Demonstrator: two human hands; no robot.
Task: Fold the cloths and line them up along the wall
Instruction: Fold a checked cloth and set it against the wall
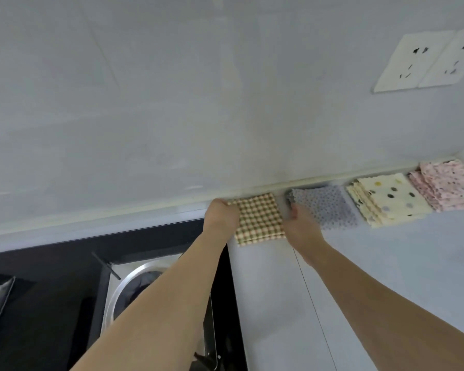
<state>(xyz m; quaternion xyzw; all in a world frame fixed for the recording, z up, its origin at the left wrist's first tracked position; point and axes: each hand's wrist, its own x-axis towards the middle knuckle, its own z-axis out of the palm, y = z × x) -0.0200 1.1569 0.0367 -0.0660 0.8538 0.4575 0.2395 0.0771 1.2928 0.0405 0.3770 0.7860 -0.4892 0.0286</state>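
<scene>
Both forearms reach up from the near edge of the counter [359, 263] toward its back edge at the wall [172, 116]. My left hand [221, 214] grips the left edge of the checked cloth [260, 219], fingers curled over it near the far left corner. My right hand [302, 228] sits at the cloth's right edge; whether it pinches the fabric I cannot tell. The checked cloth lies flat, folded to a near square of tan, cream and brown checks, its slightly longer side running from the wall toward me. To its right along the back edge follow a grey dotted cloth [327, 207], a cream spotted cloth [389, 199] and a pink flowered cloth [450, 183], each folded. Left of the counter lies a black hob [51, 263] with a metal pan [134, 287].
</scene>
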